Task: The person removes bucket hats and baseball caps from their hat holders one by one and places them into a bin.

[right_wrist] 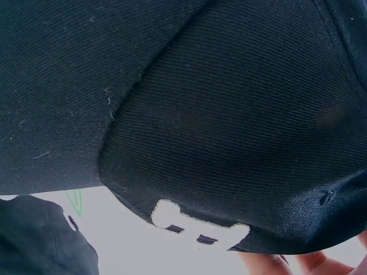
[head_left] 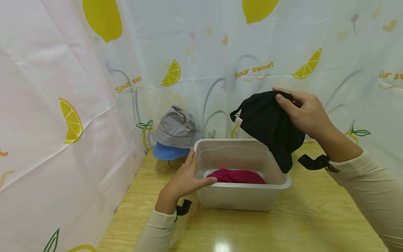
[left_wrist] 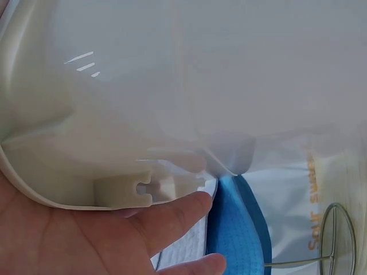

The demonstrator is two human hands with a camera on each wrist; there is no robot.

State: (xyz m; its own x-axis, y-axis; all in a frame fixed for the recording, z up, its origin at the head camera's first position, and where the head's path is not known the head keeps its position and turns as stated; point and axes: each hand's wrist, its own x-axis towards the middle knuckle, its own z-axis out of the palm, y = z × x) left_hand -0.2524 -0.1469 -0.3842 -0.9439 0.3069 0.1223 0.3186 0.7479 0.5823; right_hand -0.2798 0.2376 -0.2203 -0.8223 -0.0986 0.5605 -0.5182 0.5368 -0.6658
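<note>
Lemon-printed curtain (head_left: 195, 38) hangs behind a wood-grain table (head_left: 141, 213). Thumb and fingers of the right hand (head_left: 306, 112) pinch the black cap (head_left: 266, 117) by the upper edge of its crown; the left hand (head_left: 182, 179), fingers straight and thumb spread, rests against the near-left corner of the pale plastic bin (head_left: 237, 197). From the pinching fingers the cap hangs down and to the left, its long axis slanting from the strap opening at upper left to the brim pointing down at lower right. That brim overlaps the bin's right side; whether they touch, I cannot tell. Inside lies a magenta cloth item (head_left: 236, 176); beyond the left fingers, a grey bucket hat (head_left: 177, 127) sits over a blue one (head_left: 170, 151).
</note>
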